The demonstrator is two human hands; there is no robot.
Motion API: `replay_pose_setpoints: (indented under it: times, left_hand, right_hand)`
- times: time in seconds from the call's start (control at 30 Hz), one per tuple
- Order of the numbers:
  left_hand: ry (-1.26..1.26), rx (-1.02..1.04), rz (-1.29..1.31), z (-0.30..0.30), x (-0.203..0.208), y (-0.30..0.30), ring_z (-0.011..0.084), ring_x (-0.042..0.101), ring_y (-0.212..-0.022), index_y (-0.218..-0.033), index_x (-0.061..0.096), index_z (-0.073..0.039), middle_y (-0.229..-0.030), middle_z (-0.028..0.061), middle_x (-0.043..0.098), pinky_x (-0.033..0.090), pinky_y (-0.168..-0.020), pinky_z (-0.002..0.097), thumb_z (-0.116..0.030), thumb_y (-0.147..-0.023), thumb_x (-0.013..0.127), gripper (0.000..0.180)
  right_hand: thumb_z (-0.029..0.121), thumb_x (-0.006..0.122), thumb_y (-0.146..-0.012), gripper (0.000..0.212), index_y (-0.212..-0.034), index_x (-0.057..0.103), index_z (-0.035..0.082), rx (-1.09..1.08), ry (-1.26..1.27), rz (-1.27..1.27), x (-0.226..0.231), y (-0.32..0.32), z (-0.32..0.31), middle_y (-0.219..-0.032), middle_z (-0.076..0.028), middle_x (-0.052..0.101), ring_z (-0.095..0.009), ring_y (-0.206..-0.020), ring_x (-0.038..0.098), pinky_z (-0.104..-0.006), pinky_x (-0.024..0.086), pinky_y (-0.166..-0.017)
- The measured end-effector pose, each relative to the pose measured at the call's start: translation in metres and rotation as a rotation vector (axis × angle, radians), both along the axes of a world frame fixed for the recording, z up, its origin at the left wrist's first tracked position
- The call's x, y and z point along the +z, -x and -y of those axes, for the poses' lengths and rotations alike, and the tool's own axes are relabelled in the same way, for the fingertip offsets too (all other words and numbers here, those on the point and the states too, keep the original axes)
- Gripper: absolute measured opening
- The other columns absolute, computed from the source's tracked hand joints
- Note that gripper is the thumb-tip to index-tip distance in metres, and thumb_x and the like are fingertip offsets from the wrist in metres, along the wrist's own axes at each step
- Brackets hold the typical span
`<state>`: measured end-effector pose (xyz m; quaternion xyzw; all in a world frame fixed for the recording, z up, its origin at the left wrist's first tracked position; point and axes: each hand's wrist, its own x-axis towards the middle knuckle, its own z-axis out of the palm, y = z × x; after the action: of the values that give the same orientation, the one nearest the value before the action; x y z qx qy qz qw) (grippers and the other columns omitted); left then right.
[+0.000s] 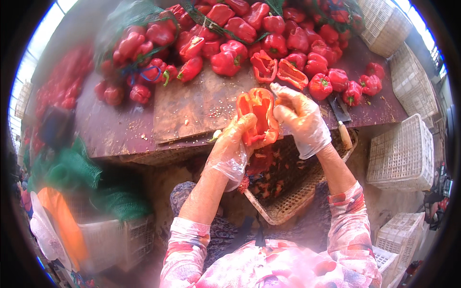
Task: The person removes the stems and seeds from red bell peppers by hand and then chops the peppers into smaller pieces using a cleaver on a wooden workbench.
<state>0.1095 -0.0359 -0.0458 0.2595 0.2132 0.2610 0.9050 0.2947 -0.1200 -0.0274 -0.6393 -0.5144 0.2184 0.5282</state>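
Observation:
In front of me, above the table's near edge, a halved red bell pepper (269,120) is turned with its hollow inside showing. My left hand (233,139), in a clear plastic glove, grips it from the left and below. Close against its right side is my gloved right hand (300,117), fingers curled together; whatever they pinch is hidden. Two cut pepper halves (293,74) lie beyond on the table. A cleaver (342,120) with a wooden handle rests to the right, its handle over the edge.
Whole red peppers (240,29) heap across the far table, some in green net bags (134,24). A seed-strewn wooden board (192,108) lies nearer. Below the edge, a crate (283,211) holds scraps. White crates (401,156) stand right; green netting (72,168) lies left.

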Motion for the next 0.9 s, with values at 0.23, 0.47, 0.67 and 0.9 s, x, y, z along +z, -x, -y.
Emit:
replay_pose_setpoints:
  times: [0.23,0.47,0.67,0.9]
  left_hand:
    - [-0.216,-0.213,-0.015,0.011,-0.002,-0.017,0.0263,0.068,-0.104,-0.144,0.044,-0.005,-0.126,0.0126,0.061,0.058,-0.091,0.0405,-0.008,-0.096,0.06,0.05]
    - [-0.382,-0.329,-0.037,0.013,0.002,-0.014,0.0179,0.063,-0.109,-0.155,0.034,-0.009,-0.132,0.0062,0.058,0.054,-0.093,0.0381,-0.02,-0.093,0.065,0.07]
    - [-0.487,-0.253,-0.002,0.007,0.009,-0.011,0.0149,0.059,-0.109,-0.148,0.041,-0.006,-0.126,0.0068,0.059,0.048,-0.096,0.0307,-0.018,-0.094,0.06,0.059]
    - [-0.561,-0.093,-0.047,0.001,-0.006,-0.014,0.0186,0.059,-0.116,-0.149,0.04,-0.004,-0.13,0.0088,0.059,0.047,-0.102,0.0358,-0.008,-0.093,0.058,0.059]
  right_hand:
    - [0.026,0.072,-0.084,0.038,-0.117,0.067,0.008,-0.105,-0.015,0.892,0.013,-0.003,0.006,-0.085,-0.012,0.066,-0.032,-0.076,0.066,-0.0441,0.054,-0.069]
    - [0.021,0.068,-0.088,0.02,-0.102,0.071,0.007,-0.183,-0.006,0.798,-0.019,-0.017,0.005,-0.085,-0.016,0.07,-0.035,-0.077,0.069,-0.0433,0.055,-0.068]
    - [0.018,0.068,-0.09,0.026,-0.114,0.071,0.007,-0.371,0.185,0.697,-0.009,-0.081,0.012,-0.106,-0.015,0.072,-0.03,-0.095,0.07,-0.0397,0.056,-0.084]
    - [0.028,0.069,-0.09,0.052,-0.133,0.059,0.002,-0.189,0.348,0.659,-0.007,0.012,0.007,-0.091,-0.019,0.072,-0.033,-0.089,0.071,-0.038,0.056,-0.08]
